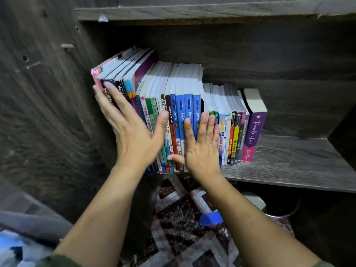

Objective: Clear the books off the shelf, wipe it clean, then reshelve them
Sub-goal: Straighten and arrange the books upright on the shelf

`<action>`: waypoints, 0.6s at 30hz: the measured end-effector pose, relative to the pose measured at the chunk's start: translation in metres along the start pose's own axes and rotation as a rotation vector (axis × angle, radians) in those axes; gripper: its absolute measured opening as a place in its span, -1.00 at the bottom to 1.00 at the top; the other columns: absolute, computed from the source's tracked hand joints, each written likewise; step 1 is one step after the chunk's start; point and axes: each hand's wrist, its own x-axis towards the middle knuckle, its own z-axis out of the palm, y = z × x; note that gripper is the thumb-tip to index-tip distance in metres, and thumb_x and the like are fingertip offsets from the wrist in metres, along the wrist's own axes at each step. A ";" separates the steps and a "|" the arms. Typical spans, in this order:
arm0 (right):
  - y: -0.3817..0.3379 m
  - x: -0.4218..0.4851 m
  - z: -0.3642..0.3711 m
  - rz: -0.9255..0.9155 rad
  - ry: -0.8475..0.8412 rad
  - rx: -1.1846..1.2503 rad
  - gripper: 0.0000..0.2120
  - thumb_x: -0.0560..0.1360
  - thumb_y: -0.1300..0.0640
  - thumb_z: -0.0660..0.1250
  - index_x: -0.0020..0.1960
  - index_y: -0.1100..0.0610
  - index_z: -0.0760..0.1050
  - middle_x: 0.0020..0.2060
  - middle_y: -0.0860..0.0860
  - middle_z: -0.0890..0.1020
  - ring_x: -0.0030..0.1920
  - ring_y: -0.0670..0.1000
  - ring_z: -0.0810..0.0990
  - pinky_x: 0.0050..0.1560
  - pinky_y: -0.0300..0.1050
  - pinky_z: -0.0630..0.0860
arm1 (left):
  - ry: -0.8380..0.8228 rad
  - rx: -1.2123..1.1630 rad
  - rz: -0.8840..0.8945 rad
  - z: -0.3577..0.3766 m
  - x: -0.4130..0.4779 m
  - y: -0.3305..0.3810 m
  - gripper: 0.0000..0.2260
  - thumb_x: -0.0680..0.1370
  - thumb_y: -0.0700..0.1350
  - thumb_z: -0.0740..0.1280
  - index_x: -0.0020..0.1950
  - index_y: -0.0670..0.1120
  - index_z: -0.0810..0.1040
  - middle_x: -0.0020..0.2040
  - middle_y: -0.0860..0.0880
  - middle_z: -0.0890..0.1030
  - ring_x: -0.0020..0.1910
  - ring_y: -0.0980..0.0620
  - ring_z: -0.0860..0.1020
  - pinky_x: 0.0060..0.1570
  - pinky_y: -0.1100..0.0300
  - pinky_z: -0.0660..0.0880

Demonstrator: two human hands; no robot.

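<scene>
Left hand point(129, 130), right hand point(200, 149) flat, fingers straight, grasping nothing, pressing spines of books point(179, 105) on shelf point(289, 157).

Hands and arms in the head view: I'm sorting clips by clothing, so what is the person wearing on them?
The left forearm and right forearm are uncovered. The left hand and right hand have no gloves, and no ring, watch or bracelet shows. At the bottom edge sit a dark olive-green left sleeve and a sliver of the matching right sleeve.
</scene>
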 end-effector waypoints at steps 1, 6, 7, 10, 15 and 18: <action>0.005 -0.003 -0.004 -0.008 0.050 -0.002 0.14 0.37 -0.53 0.13 0.50 0.09 -0.47 0.45 0.18 -0.48 0.49 0.19 -0.41 0.46 0.20 -0.37 | -0.008 0.068 0.014 0.004 -0.005 0.002 -0.05 0.56 0.24 0.26 0.51 -0.39 -0.19 0.47 -0.47 -0.22 0.50 -0.37 -0.21 0.49 -0.11 -0.20; 0.059 -0.001 -0.016 0.230 0.183 -0.029 -0.23 0.55 -0.35 -0.11 0.53 -0.01 -0.41 0.47 0.02 -0.47 0.50 0.09 -0.41 0.43 0.26 -0.37 | -0.034 0.295 0.179 0.026 -0.018 0.006 -0.18 0.61 0.23 0.11 0.50 -0.32 -0.23 0.45 -0.50 -0.14 0.45 -0.50 -0.18 0.45 -0.24 -0.25; 0.071 0.000 -0.014 0.231 0.134 -0.029 -0.27 0.57 -0.34 -0.12 0.52 -0.05 -0.41 0.47 0.02 -0.47 0.50 0.10 -0.41 0.44 0.29 -0.34 | -0.067 0.305 0.236 0.033 -0.021 0.006 -0.22 0.62 0.22 0.08 0.49 -0.27 -0.28 0.46 -0.46 -0.17 0.46 -0.45 -0.24 0.44 -0.22 -0.29; 0.083 0.003 -0.006 0.164 0.040 0.018 -0.28 0.58 -0.31 -0.11 0.50 -0.07 -0.46 0.46 0.04 -0.49 0.51 0.14 -0.35 0.46 0.30 -0.24 | -0.132 0.348 0.272 0.048 -0.023 0.003 -0.23 0.62 0.25 0.02 0.48 -0.15 -0.42 0.46 -0.39 -0.34 0.43 -0.33 -0.41 0.42 -0.17 -0.37; 0.079 0.001 -0.014 0.172 0.013 -0.002 -0.32 0.58 -0.33 -0.16 0.51 -0.11 -0.42 0.53 0.06 -0.35 0.52 0.15 -0.31 0.44 0.28 -0.31 | -0.134 0.381 0.191 0.046 -0.022 0.007 -0.17 0.60 0.29 0.10 0.54 -0.27 -0.16 0.47 -0.49 -0.08 0.44 -0.48 -0.15 0.40 -0.23 -0.33; 0.090 -0.005 -0.031 0.442 0.180 0.097 -0.34 0.58 -0.29 -0.07 0.55 -0.15 -0.29 0.53 0.07 -0.34 0.54 0.16 -0.24 0.40 0.33 -0.31 | -0.109 0.403 0.146 0.046 -0.024 0.021 -0.18 0.58 0.30 0.12 0.55 -0.25 -0.09 0.48 -0.48 -0.04 0.45 -0.49 -0.10 0.38 -0.35 -0.24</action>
